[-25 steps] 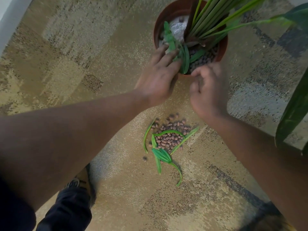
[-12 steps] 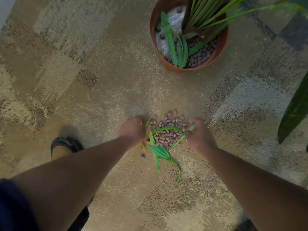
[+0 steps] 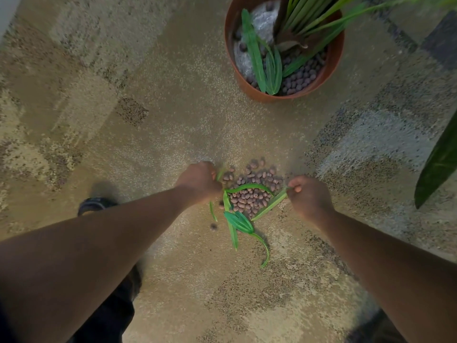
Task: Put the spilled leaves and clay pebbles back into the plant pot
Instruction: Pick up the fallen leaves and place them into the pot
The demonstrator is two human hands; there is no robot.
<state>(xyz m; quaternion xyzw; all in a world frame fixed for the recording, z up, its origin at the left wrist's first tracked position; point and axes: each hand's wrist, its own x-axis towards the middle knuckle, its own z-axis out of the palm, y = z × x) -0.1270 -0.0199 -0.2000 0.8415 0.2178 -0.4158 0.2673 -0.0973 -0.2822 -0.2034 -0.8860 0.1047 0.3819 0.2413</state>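
Observation:
A heap of brown clay pebbles lies on the carpet with several green leaves over and below it. My left hand is down at the heap's left edge, fingers closed around a thin leaf. At the right edge, my right hand pinches the tip of a long leaf. The terracotta plant pot stands at the top right. Inside it are dark pebbles, a white patch, the plant and a few loose leaves.
Beige and grey patterned carpet covers the floor. A single stray pebble lies left of the leaves. My shoe shows under my left forearm. A large dark green leaf of another plant hangs in at the right edge.
Both hands left the pot rim, where they had dropped leaves, and came down to the heap. Each one has now closed on a leaf at its side of the pebbles.

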